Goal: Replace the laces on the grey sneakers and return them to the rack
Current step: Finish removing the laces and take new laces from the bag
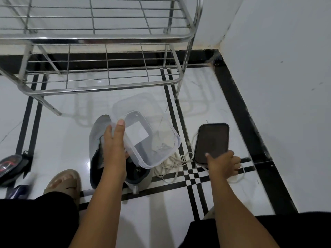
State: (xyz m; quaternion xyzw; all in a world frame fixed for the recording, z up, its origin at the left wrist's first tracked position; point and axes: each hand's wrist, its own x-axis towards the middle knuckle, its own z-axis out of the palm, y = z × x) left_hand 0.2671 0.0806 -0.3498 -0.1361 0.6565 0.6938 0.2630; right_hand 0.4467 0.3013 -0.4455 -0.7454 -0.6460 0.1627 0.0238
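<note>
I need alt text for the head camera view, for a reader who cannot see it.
Seen from above, a person's left hand holds a clear plastic container over a grey sneaker on a white tiled floor, while the right hand touches a dark phone near loose white laces. A metal rack stands behind.

Both arms reach down — left hand (114, 145) gripping, right hand (223, 162) curled, pinching

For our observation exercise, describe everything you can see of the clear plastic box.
The box is a clear, rounded-rectangle plastic container with a thick rim, no lid on it and nothing plainly inside. A white label shows on its base. It is tilted, with the left hand gripping its left rim, thumb inside. It sits over the grey sneaker, its lower edge above the white laces, in front of the rack.
</note>
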